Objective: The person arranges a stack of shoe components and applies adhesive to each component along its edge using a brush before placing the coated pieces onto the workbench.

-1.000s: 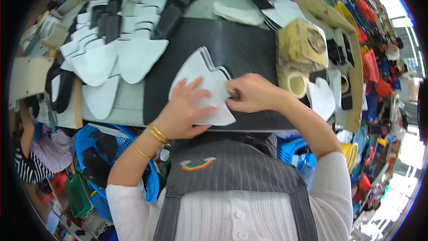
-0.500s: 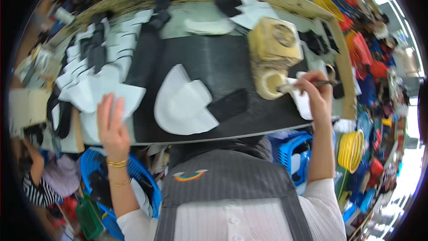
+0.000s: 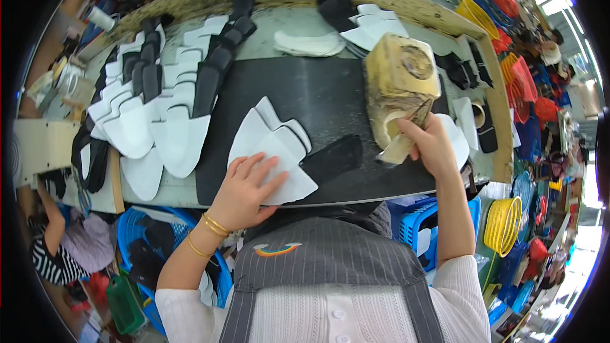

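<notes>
Head view. Far left on the surface [image 3: 273, 57]: overlapping rows of white and black cut pieces [image 3: 159, 108]. Left hand [image 3: 244, 190], fingers spread flat, grip wide, pressing on the stack of white cut pieces [image 3: 270, 146] lying on the black mat [image 3: 330, 95] near its front edge. A black strip [image 3: 330, 159] lies just right of the stack. Right hand [image 3: 432, 143], grip closed round a brush [image 3: 406, 140], at the glue-caked container [image 3: 400, 82] standing on the mat's right end.
</notes>
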The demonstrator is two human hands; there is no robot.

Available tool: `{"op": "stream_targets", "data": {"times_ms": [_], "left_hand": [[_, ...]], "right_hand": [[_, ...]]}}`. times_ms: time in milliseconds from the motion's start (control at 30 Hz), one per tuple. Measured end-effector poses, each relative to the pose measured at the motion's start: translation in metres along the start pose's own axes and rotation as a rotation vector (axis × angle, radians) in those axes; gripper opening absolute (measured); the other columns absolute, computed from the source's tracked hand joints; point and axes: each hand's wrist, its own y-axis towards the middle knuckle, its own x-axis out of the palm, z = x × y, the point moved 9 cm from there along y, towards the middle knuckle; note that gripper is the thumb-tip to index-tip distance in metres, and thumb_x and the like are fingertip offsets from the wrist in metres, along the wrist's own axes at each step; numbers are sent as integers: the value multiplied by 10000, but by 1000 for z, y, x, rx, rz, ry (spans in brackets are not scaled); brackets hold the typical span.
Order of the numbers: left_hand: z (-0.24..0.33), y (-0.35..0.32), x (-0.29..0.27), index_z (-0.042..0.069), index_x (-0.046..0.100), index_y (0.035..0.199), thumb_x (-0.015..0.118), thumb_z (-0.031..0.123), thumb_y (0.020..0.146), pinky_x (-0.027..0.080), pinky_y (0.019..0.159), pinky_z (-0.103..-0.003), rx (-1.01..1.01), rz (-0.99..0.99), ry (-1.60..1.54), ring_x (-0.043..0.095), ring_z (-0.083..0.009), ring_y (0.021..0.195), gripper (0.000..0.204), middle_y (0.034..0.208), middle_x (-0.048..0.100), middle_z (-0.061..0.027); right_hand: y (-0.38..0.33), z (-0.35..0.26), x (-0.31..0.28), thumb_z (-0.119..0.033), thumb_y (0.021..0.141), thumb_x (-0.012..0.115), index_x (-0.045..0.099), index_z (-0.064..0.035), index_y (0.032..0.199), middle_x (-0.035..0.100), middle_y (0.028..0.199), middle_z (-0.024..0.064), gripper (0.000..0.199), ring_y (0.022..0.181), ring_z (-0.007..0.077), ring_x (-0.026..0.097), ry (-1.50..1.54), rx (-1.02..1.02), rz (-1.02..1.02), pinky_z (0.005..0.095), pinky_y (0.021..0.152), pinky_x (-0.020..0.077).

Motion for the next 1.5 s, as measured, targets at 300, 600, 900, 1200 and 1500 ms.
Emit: {"op": "stream_targets", "data": {"times_ms": [300,600,900,1200,1500], "left_hand": [[-9,4,1,170,577,1110,722,305,572,239,1025,-532,60,17,-165,334,-356,1225,573,1178,467,-108],[-17,0,6,207,590,1103,722,322,528,228,1014,-545,61,117,-208,341,-363,1222,601,1185,468,-79],[-22,-1,2,204,607,1054,722,318,536,248,995,-538,69,167,-226,322,-388,1237,543,1170,473,-76],[-21,-1,6,225,604,1030,710,336,554,271,969,-519,55,177,-194,314,-407,1233,501,1138,477,-73],[-17,-2,5,218,604,1043,716,337,552,273,970,-518,78,177,-196,328,-400,1226,517,1158,473,-70]], "right_hand": [[35,-32,160,-148,835,615,579,16,794,582,601,35,173,469,58,515,-88,-191,-223,204,417,406],[48,-39,160,-161,813,631,579,7,775,581,609,25,181,494,50,521,-337,-229,-226,201,436,415],[45,-45,163,-190,806,623,570,4,742,560,583,21,211,466,69,500,-309,-246,-375,222,427,397],[76,-67,196,-206,829,618,568,25,796,564,587,103,239,520,120,534,-233,-393,-70,275,514,432],[66,-55,189,-221,841,610,566,-15,817,555,601,19,212,428,58,472,-220,-205,-312,214,382,361]]}}
